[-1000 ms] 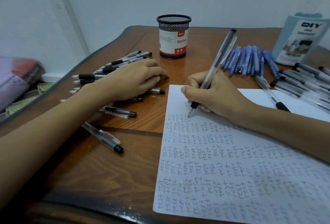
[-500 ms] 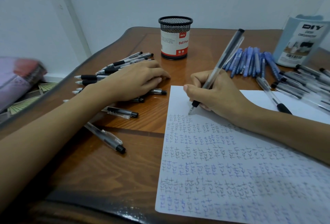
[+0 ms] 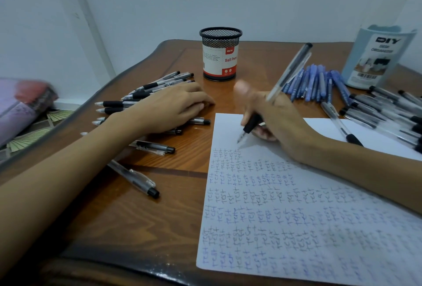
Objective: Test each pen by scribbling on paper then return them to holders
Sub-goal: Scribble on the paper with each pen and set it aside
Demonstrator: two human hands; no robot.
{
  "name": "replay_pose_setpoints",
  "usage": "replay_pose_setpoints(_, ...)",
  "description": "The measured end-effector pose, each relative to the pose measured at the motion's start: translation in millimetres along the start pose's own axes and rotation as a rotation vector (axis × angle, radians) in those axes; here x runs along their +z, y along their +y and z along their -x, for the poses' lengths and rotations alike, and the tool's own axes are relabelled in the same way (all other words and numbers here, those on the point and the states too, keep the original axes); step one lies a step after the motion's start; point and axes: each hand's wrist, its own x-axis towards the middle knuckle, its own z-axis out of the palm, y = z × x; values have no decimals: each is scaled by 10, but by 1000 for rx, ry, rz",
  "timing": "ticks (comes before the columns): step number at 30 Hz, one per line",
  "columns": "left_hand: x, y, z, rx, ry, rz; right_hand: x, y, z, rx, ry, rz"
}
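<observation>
The right hand [image 3: 271, 116] is curled round a clear ballpoint pen [image 3: 290, 71] with a black grip. Its fingers pinch the grip low down, and the thumb is blurred. The pen leans up and away to the right. Its tip points at the blank strip at the top left of the sheet of paper [image 3: 296, 217], just above the first row of writing; whether it touches cannot be told. The sheet lies on the wooden bench [image 3: 137, 228] and is covered in rows of the word "test" in blue and dark ink.

The left hand [image 3: 173, 107] lies palm down, fingers relaxed and close together, on a heap of black-grip pens [image 3: 118, 104] left of the paper. Two more of these lie loose by the forearm, one nearer the heap [image 3: 155, 147] and one nearer the bench edge [image 3: 134, 179].

Behind the hands stands a black mesh pen holder [image 3: 220, 54] with a red and white label. At the far right is a pale blue desk organiser [image 3: 379, 57]. Before it lie a row of blue pens [image 3: 317, 82] and a pile of clear capped pens [image 3: 388, 107]. One pen [image 3: 342, 126] rests across the paper's top right corner.
</observation>
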Motion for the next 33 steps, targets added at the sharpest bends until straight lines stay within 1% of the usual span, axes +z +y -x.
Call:
replay_pose_setpoints(2, -4, 5, 2, -10, -10, 2, -18, -23, -4, 75, 14, -24)
replay_pose_setpoints(5, -15, 8, 2, -21, -20, 3, -46, -56, 6, 96, 59, 7)
replay_pose_setpoints(7, -11, 5, -2, -27, -29, 2, -51, -53, 22, 83, 82, -25)
replay_pose_setpoints(13, -8, -6, -2, -45, -36, 4, -29, 6, 6, 52, 44, 7)
replay_pose_setpoints(18, -11, 2, -3, -55, -52, 8, -49, -9, -1, 81, 47, -57)
replay_pose_setpoints(22, -22, 9, -1, -49, -45, 13, -64, 8, -6, 39, 38, -42)
replay_pose_setpoints(25, -16, 15, -4, -43, -38, 21, -79, 33, -19, 58, 45, -31)
replay_pose_setpoints(27, -21, 16, -5, -42, -37, 25, -122, 4, -58, 96, 5, 64)
replay_pose_setpoints(31, -32, 17, -5, -11, -8, 22, -537, -225, -104, 144, -147, 532)
replay_pose_setpoints(32, -39, 18, -1, -6, -8, 25, -693, -291, -86, 126, -144, 631)
replay_pose_setpoints(33, -40, 30, -14, 20, 12, 35, -871, -342, -44, 99, -104, 754)
